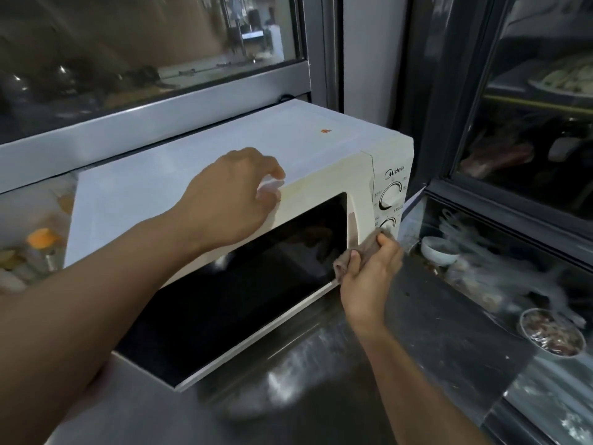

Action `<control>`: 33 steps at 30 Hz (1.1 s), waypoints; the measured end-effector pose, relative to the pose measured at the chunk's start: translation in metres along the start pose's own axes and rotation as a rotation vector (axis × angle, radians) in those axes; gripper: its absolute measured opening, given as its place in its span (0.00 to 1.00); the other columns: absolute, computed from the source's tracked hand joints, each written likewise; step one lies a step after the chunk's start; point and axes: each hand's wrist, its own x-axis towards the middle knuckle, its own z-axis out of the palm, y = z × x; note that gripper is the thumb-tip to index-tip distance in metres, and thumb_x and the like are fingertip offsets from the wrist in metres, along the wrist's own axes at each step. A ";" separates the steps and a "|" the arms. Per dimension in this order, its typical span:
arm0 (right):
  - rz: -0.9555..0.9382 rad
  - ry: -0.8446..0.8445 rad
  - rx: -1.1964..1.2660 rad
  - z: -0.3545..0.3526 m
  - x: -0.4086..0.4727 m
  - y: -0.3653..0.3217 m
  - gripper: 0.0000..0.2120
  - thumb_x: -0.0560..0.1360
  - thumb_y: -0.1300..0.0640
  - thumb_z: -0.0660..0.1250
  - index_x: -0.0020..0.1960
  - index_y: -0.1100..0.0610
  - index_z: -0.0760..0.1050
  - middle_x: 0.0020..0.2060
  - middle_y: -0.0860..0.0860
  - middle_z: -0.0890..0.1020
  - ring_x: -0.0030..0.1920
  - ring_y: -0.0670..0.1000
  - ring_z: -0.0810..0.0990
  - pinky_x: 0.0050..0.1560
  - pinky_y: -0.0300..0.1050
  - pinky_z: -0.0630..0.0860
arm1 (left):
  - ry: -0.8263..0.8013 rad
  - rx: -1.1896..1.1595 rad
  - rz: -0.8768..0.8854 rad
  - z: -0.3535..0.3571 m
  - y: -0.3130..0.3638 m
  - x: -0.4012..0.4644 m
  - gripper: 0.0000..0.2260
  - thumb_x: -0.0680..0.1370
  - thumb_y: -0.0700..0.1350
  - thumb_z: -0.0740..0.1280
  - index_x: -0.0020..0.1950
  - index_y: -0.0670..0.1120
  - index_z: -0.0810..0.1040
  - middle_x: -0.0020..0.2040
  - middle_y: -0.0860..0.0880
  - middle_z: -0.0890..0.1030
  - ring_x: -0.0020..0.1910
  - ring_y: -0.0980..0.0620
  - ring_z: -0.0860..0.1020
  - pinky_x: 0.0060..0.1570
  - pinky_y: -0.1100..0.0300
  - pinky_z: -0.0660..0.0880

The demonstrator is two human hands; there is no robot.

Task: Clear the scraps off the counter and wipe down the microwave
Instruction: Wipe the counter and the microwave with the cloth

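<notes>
A white microwave (199, 162) with a dark glass door stands on the steel counter (433, 316). My left hand (234, 197) rests on the front top edge of the microwave, fingers loosely bent, holding nothing. My right hand (369, 277) grips a bunched brown cloth (369, 248) and presses it against the door's right edge, just below the lower control knob (388, 224). A small orange mark (325, 131) sits on the microwave's top. Dark crumbs (430, 271) lie on the counter to the right.
A small white bowl (438, 250) and a foil-lined dish of dark food (552, 335) stand on the counter at right, beside a glass-door fridge (529, 123). Bottles with an orange cap (41, 239) sit at the left. A window (144, 59) runs behind the microwave.
</notes>
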 end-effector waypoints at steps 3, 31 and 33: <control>-0.177 0.050 -0.019 -0.010 0.020 -0.038 0.18 0.73 0.69 0.65 0.61 0.65 0.67 0.63 0.60 0.70 0.65 0.59 0.66 0.67 0.45 0.61 | -0.040 0.049 -0.001 -0.011 -0.009 -0.019 0.12 0.77 0.46 0.62 0.60 0.49 0.76 0.60 0.49 0.76 0.59 0.47 0.72 0.59 0.49 0.70; -0.896 -0.381 -0.112 -0.001 -0.002 -0.119 0.21 0.61 0.80 0.67 0.49 0.64 0.77 0.50 0.56 0.78 0.57 0.58 0.74 0.70 0.32 0.52 | 0.062 0.001 -0.251 -0.023 -0.046 -0.116 0.21 0.73 0.45 0.71 0.65 0.48 0.75 0.61 0.49 0.76 0.58 0.47 0.70 0.58 0.49 0.69; -0.940 -0.506 -0.128 -0.006 -0.004 -0.125 0.22 0.61 0.79 0.67 0.53 0.64 0.76 0.53 0.56 0.78 0.60 0.56 0.72 0.68 0.35 0.58 | 0.074 -0.043 -0.281 -0.026 -0.045 -0.126 0.22 0.72 0.43 0.72 0.65 0.47 0.74 0.62 0.49 0.77 0.61 0.46 0.71 0.61 0.48 0.69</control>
